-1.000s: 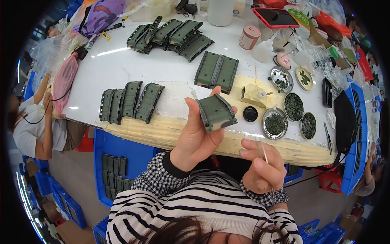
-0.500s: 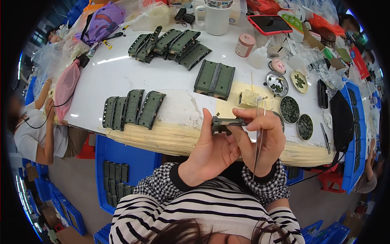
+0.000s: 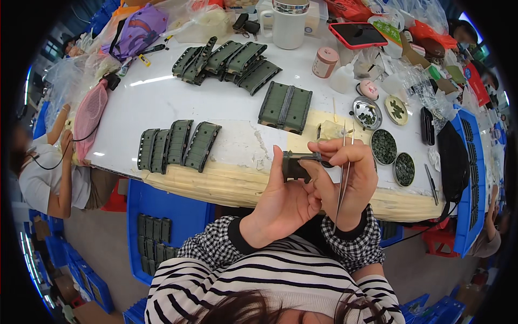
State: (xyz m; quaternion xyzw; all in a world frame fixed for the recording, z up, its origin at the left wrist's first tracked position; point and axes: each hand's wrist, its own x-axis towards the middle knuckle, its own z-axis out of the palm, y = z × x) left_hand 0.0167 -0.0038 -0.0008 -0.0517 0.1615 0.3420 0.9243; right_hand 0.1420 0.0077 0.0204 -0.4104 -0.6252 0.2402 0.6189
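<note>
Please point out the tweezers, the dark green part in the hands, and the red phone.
tweezers (image 3: 345, 162), head view, on the thin metal legs.
dark green part (image 3: 294, 166), head view, on its side face.
red phone (image 3: 358, 34), head view, on its dark screen.

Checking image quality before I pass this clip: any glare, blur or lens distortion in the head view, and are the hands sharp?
Head view: strong fisheye, the white table edge bows and a black vignette rings the frame; bright glare streak on the tabletop at upper left; left hand, right hand, the dark green part and tweezers are sharp; the rim is softer.
</note>
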